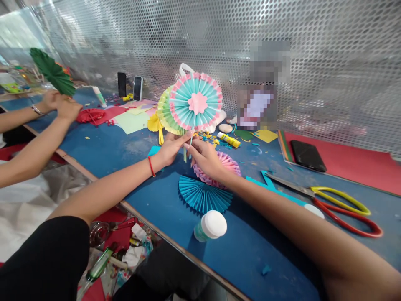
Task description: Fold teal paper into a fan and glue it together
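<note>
Above the table, a round pleated paper fan (181, 104) in light blue with a pink rim and a pink flower centre is held up on a thin stick. A yellow-green paper fan (165, 109) stands partly hidden behind it. My left hand (171, 147) closes round the fans' sticks, its thumb just under the blue fan. My right hand (205, 156) pinches the blue fan's stick from the right, fingertips close to the left ones. Beneath my right hand lie a pink-purple pleated fan (230, 165) and a dark teal half-round pleated fan (205, 194).
A white-capped glue stick (214, 225) stands near the front edge. Open scissors (313, 193) with yellow and red handles lie right, near a black phone (308, 155) on red paper (354, 163). A yellow glue stick (229, 140) lies behind. At left, another person's hands (64, 104) hold a green fan (53, 73).
</note>
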Motion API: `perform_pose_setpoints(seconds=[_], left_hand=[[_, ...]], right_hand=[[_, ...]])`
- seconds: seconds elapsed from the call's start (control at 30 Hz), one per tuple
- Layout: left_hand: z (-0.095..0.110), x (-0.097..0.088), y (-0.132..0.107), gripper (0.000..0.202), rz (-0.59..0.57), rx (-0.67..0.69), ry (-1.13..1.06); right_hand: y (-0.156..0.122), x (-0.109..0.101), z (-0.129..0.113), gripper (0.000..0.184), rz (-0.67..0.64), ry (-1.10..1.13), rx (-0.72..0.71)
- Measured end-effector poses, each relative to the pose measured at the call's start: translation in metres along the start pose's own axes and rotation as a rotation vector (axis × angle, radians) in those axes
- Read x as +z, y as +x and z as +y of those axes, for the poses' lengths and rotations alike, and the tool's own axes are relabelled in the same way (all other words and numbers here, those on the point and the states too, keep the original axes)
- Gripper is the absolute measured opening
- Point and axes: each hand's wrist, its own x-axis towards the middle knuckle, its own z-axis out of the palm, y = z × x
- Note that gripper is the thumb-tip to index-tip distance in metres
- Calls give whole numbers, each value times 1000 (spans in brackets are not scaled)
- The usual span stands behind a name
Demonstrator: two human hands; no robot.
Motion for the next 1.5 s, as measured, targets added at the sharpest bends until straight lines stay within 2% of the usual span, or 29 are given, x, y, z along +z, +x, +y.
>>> perform_pose_setpoints(seconds=[0.2,0.43,0.57,0.77,0.97,1.07,1.27,1.4,1.5], left_hand=[[-10,0,0,51,87,2,52],[-6,0,-4,64,10,-95,126],[1,2,-5,60,6,-78,47],[2,-3,-4,49,19,-155,9],[1,-1,-4,52,-5,-224,-117],[3,-2,-3,47,-9,-233,-139],[4,-8,-2,37,-111,-305,-132],[4,-9,-2,39,-180,-295,-119],[2,-9,-3,32,-181,-230,-66]], right_hand=[[-6,6,-1,51,-14,122,69],[-4,7,0,58,-87,217,118],[-3,7,1,60,-111,246,103],[-2,7,-1,61,-147,289,115],[-2,8,8,55,-159,306,133],[-2,9,12,47,-171,300,135],[-2,9,14,31,-191,246,144],[-2,8,12,30,-147,245,139],[-3,8,11,31,-46,247,125]])
